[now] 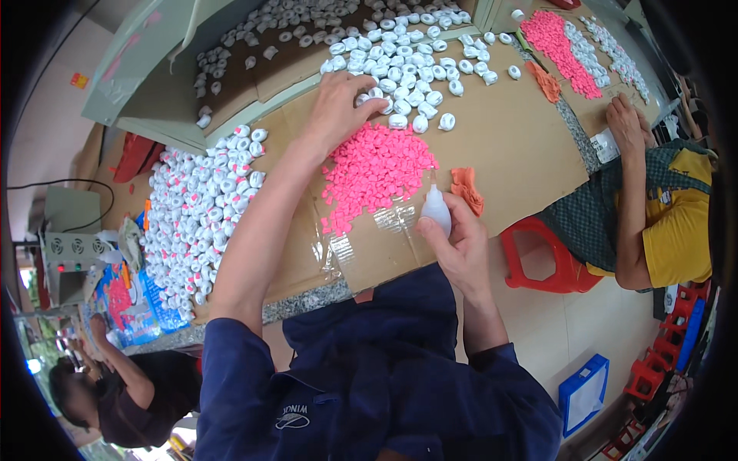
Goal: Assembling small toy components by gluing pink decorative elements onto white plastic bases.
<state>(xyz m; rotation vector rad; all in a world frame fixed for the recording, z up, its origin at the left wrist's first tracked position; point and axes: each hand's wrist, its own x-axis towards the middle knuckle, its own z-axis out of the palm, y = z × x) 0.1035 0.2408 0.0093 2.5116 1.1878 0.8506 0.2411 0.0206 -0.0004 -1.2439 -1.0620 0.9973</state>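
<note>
My left hand [338, 107] reaches over the near edge of a heap of small rounded white pieces [407, 65]. Its thumb and fingers are curled around one of them; the exact contact is partly hidden. In my right hand [465, 246] is a small white squeeze bottle [436, 211], held upright with a thin needle tip pointing away from me. The tip is at the right edge of a pile of small flat pink pieces [377, 169]. A crumpled orange cloth [467, 190] lies just right of the bottle.
Brown cardboard [515, 138] covers the worktop. At left lies a large heap of white pieces with pink spots [204, 207]. A pale green housing [146, 92] stands behind it. A co-worker in yellow [676, 219] works at right, beside a red stool [546, 257]; another person [123, 392] is at lower left.
</note>
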